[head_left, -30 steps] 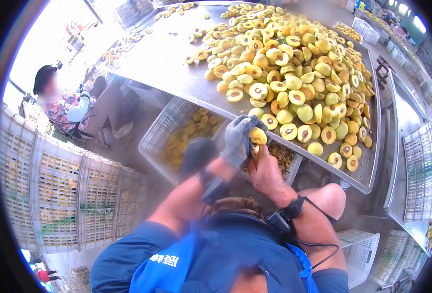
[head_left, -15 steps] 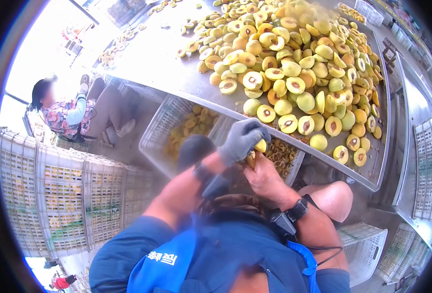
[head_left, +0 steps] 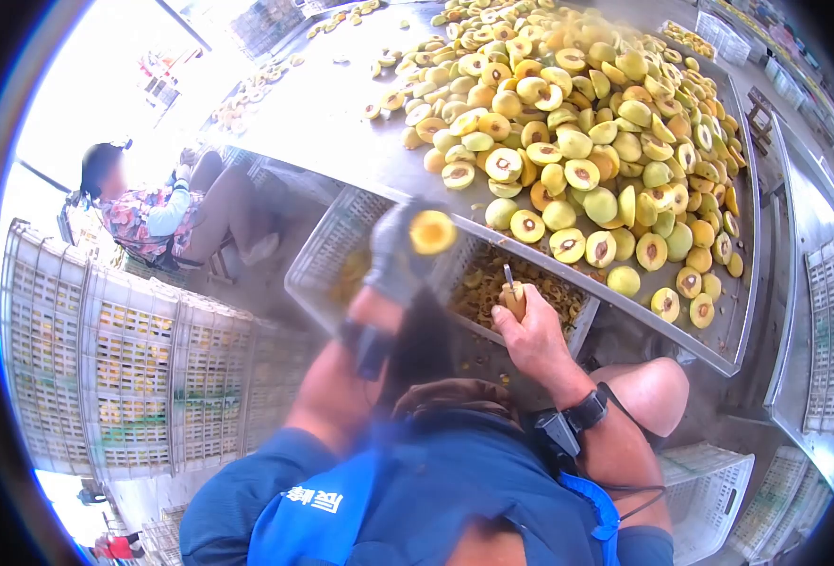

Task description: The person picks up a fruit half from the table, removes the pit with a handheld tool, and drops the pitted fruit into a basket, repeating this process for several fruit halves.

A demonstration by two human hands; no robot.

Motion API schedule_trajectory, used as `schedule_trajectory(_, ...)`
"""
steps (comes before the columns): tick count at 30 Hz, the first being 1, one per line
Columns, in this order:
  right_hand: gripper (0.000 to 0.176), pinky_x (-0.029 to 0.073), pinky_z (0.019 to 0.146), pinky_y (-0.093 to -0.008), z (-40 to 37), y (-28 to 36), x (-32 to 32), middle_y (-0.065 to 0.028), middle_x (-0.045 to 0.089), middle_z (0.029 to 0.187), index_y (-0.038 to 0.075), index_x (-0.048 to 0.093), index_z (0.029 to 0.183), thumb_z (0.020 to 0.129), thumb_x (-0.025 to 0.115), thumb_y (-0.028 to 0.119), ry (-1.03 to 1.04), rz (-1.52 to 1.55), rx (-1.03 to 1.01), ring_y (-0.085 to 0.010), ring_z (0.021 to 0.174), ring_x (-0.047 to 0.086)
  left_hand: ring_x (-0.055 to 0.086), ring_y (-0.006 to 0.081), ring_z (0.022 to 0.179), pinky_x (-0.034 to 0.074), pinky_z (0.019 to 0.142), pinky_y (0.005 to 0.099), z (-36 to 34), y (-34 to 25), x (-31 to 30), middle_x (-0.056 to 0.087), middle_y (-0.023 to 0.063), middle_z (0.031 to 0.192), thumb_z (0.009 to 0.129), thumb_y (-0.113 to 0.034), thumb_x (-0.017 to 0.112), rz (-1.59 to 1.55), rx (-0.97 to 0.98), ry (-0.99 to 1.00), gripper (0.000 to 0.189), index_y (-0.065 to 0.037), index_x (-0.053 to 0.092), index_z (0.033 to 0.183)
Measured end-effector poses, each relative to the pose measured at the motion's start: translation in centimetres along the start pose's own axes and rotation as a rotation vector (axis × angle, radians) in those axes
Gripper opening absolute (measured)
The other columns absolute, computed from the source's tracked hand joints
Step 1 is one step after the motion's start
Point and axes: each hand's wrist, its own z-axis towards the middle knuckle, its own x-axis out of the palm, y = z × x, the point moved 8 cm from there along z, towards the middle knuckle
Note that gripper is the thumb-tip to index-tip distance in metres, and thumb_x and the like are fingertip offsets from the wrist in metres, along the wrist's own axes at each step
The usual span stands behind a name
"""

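Observation:
My left hand (head_left: 393, 247), in a grey glove and blurred by motion, is over the left crate near the table's front edge. At its fingers is a yellow peach half (head_left: 432, 232), cut face showing. My bare right hand (head_left: 538, 338) is closed around the short wooden handle of a pitting knife (head_left: 511, 294), its narrow metal tip pointing up. Below that hand stands a crate with brown pits and scraps (head_left: 483, 283). Many halved peaches (head_left: 582, 174), several with pits still in them, are heaped on the metal table (head_left: 341, 160).
The white crate (head_left: 318, 247) below my left hand holds yellow fruit. Stacked crates (head_left: 134, 358) rise at the left, and another white crate (head_left: 719, 491) stands at lower right. A seated person (head_left: 148, 212) is at the table's far left. A raised metal rim (head_left: 643, 330) edges the table.
My hands were together at the peach; now they are apart. My left hand has moved left with the peach half, and the knife in my right hand has come into view.

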Motion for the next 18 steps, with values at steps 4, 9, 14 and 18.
schedule_trajectory(4,0.030,0.051,0.077,-0.0397,-0.3,0.5,-1.1,-0.0145,0.064,0.088,0.000,0.059,0.114,0.100,0.064,0.026,-0.063,-0.014,-0.044,-0.0261,0.080,0.061,0.070,0.0209,0.095,0.056,0.088,0.0338,0.7,-10.1,-4.0,0.074,0.0127,0.106,0.092,-0.008,0.069,1.157,0.723,-0.325,0.024,0.003,0.072,0.113)
schedule_trajectory(9,0.031,0.052,0.079,-0.0398,-0.5,1.8,-1.9,-0.0161,0.065,0.092,0.000,0.060,0.118,0.101,0.064,0.026,-0.117,-0.073,-0.129,-0.0285,0.083,0.063,0.071,0.0179,0.099,0.056,0.091,0.0316,0.2,-7.1,1.1,0.075,0.0128,0.109,0.092,-0.006,0.068,1.120,0.585,-0.060,0.028,0.002,0.072,0.118)
schedule_trajectory(14,0.027,0.053,0.081,-0.0389,-0.4,2.2,-2.7,-0.0169,0.067,0.096,0.001,0.061,0.119,0.099,0.067,0.018,-0.231,-0.092,-0.242,-0.0293,0.086,0.065,0.070,0.0293,0.098,0.056,0.090,0.0397,-0.4,1.7,9.0,0.071,0.0195,0.108,0.089,-0.020,0.073,1.437,0.580,0.258,0.036,-0.001,0.071,0.119)
schedule_trajectory(18,0.025,0.053,0.080,-0.0380,-0.6,2.4,-3.8,-0.0163,0.068,0.097,0.001,0.062,0.117,0.097,0.070,0.014,-0.264,-0.064,-0.241,-0.0294,0.085,0.066,0.068,0.0389,0.099,0.055,0.090,0.0461,1.0,5.7,11.6,0.069,0.0238,0.109,0.083,-0.037,0.076,1.774,0.641,0.332,0.052,-0.002,0.070,0.121)
